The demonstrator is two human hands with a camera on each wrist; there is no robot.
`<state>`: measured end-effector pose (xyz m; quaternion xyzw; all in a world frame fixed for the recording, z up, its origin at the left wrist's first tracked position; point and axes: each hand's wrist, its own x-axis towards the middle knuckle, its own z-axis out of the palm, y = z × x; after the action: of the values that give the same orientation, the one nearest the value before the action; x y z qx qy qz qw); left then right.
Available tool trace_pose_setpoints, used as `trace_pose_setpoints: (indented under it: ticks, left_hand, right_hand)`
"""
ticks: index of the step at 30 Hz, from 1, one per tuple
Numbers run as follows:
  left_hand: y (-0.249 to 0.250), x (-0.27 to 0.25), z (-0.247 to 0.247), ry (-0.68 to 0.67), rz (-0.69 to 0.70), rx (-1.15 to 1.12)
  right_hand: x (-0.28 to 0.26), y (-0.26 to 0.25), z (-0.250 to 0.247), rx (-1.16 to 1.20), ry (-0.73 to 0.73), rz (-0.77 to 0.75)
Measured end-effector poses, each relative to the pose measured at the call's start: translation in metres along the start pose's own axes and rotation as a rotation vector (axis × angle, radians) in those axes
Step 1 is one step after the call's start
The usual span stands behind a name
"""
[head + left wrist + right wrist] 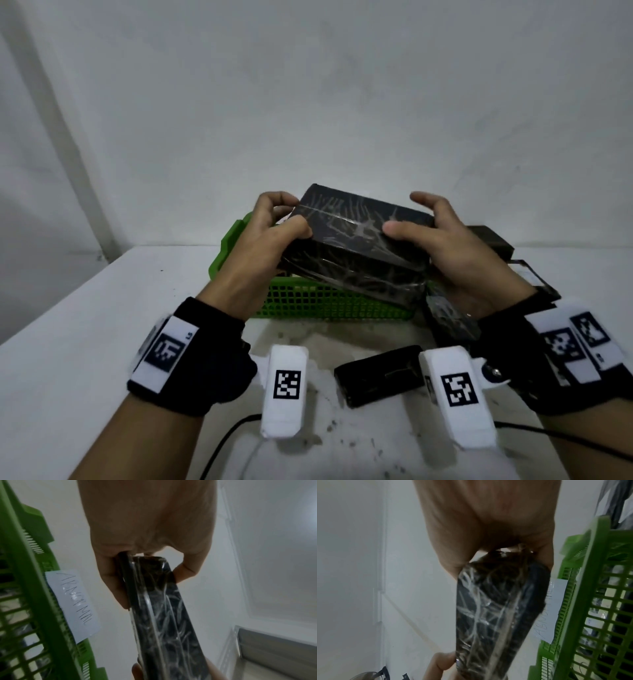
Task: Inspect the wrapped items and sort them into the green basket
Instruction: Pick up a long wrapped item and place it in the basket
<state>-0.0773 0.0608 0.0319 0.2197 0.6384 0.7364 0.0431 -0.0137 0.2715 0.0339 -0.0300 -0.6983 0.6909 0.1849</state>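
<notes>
Seen from the head camera, two bare hands hold one wrapped box (359,240) up in the air at the centre of the view, above the green basket (308,301). The box is black, long and rectangular, covered in wrinkled clear film. The left hand (263,246) grips the end at 9 o'clock, thumb curled over the top face and fingers (274,202) hooked round the far edge. The right hand (442,246) holds the end at 3 o'clock more loosely: its thumb presses on the top face, while the index finger is lifted clear of the box.

The basket sits on the white tabletop (102,325) directly under the box. In the left wrist view a white paper label (72,605) with handwriting is stuck to the basket's rim. More black wrapped items (493,240) are piled at 3 o'clock of the basket, and one black item (380,373) lies on the tabletop at 6 o'clock, near the wrists.

This looks like the inspection step: the box is held up and tilted for a look at its film. If so, the next move calls for turning the box to check its other faces, then lowering it into the basket below.
</notes>
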Motion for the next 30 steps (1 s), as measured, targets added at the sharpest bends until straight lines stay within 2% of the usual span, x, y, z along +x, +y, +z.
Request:
trace_pose_setpoints:
  ticks: [2, 5, 9, 13, 16, 18, 21, 24, 26, 30]
  left_hand:
    - [-0.003, 0.0, 0.001, -0.044, -0.048, -0.09]
    - [-0.006, 0.0, 0.002, -0.073, -0.064, -0.093]
    - [-0.007, 0.0, 0.005, -0.074, -0.158, -0.078]
    - [-0.008, 0.0, 0.01, 0.007, -0.074, -0.066]
    - [-0.007, 0.0, 0.01, 0.041, -0.019, -0.121]
    - [-0.007, -0.001, 0.008, 0.05, 0.015, -0.117]
    - [-0.007, -0.002, 0.006, 0.022, 0.046, 0.005]
    - [-0.007, -0.003, 0.003, -0.037, 0.038, 0.15]
    - [-0.008, -0.003, 0.001, -0.041, 0.035, 0.141]
    - [-0.003, -0.002, -0.003, -0.054, 0.051, 0.098]
  right_hand:
    - [0.001, 0.0, -0.004, -0.009, 0.026, 0.017]
    - [-0.005, -0.008, -0.006, -0.042, 0.051, -0.003]
    - [-0.014, -0.013, -0.003, -0.126, 0.045, -0.193]
    - [-0.013, -0.014, -0.005, -0.156, 0.047, -0.25]
    - [-0.01, -0.011, -0.005, -0.15, 0.066, -0.216]
    - [-0.01, -0.008, -0.004, -0.171, 0.039, -0.138]
    - [-0.008, -0.001, -0.005, -0.126, -0.046, 0.004]
    - [-0.007, -0.004, -0.007, -0.112, -0.076, 0.05]
    - [-0.007, -0.007, -0.007, -0.057, -0.13, 0.103]
    - [-0.008, -0.012, -0.006, 0.04, -0.114, 0.06]
